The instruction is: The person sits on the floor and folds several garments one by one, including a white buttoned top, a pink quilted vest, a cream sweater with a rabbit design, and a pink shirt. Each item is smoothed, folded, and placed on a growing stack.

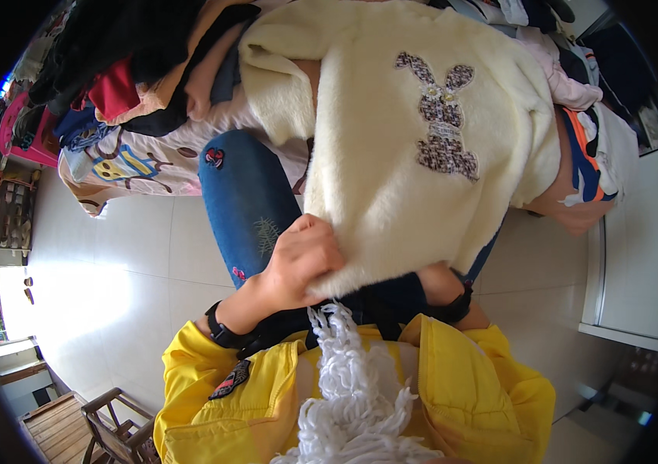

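Cream fuzzy sweater (375, 178) spans from over the jeans (240, 193) to the clothes pile (163, 85). Left hand (306, 259) grips its hem corner; right hand (441, 284) is under the hem (grip hidden, can't tell). Likely light, soft, floppy: hold both hem corners.

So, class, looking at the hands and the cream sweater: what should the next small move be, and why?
Perhaps the right hand should straighten the right end of the hem on the cream sweater: the left hand grips its left end, while the right hand is mostly hidden beneath the fabric and the hem slants.
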A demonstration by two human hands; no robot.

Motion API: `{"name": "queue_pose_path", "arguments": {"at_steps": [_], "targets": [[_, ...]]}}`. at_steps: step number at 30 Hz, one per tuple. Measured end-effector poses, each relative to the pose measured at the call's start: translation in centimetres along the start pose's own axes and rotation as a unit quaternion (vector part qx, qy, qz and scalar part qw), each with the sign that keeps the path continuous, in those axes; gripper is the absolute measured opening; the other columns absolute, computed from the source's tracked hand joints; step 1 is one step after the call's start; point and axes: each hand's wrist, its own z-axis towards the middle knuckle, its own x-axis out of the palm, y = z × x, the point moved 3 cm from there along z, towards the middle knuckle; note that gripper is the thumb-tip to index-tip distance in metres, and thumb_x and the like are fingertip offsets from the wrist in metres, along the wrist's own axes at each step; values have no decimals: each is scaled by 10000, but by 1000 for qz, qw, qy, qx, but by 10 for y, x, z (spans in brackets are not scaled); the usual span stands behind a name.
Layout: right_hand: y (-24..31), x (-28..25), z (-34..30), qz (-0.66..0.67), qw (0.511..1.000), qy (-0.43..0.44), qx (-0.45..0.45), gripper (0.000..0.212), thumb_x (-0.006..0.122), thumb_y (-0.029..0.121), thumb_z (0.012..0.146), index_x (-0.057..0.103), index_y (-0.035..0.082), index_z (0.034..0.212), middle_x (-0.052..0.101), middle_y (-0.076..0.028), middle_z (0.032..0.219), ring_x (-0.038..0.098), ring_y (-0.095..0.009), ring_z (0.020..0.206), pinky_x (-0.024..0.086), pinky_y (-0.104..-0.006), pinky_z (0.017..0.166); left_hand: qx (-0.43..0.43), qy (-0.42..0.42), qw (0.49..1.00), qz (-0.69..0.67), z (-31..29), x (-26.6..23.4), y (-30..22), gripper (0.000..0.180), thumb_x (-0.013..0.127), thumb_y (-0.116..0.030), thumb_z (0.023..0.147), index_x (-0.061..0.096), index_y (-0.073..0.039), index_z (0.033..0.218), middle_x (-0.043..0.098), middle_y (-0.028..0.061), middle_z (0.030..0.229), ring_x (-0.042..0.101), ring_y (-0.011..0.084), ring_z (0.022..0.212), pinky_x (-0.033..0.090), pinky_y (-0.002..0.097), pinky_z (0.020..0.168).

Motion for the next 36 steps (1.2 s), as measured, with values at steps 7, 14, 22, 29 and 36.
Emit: {"name": "queue_pose_path", "arguments": {"at_steps": [7,14,22,29,36], "targets": [[-8,-30,55,-185,976,4,-117,382,670,137,805,622,41,1172,605,-199,1159,566,-409,1060,437,-478,939,-129,274,933,-195,3,27,-17,266,753,-190,834,589,-43,984,577,95,925,600,247,847,509,349,731],[6,-54,49,-285,940,24,-186,371,652,114,812,625,51,1176,607,-195,1154,558,-410,1072,431,-472,947,-413,241,772,-419,25,122,58,832,465,-631,947,338,35,1429,453,201,1402,417,268,1323,312,387,1124],[-23,-52,30,-71,997,22,6,567,693,177,858,496,71,1380,506,-147,1396,462,-294,1306,343,-402,1101,-395,-273,589,-651,123,107,98,640,673,-387,900,455,15,1348,536,145,1335,481,279,1267,364,438,1104],[-30,-41,26,537,824,-13,181,876,553,576,925,170,86,1542,264,-92,1581,265,-280,1445,176,-482,1200,-555,-323,523,-561,108,126,124,355,536,-30,877,532,45,1225,624,163,1165,617,272,1058,492,415,977],[-16,-41,80,582,748,-149,282,439,640,70,912,506,29,1328,600,-99,1277,578,-233,1169,465,-393,1014,-474,-296,490,-669,92,121,117,311,547,-80,855,593,9,1149,669,129,1092,640,249,1022,488,405,965]]}}
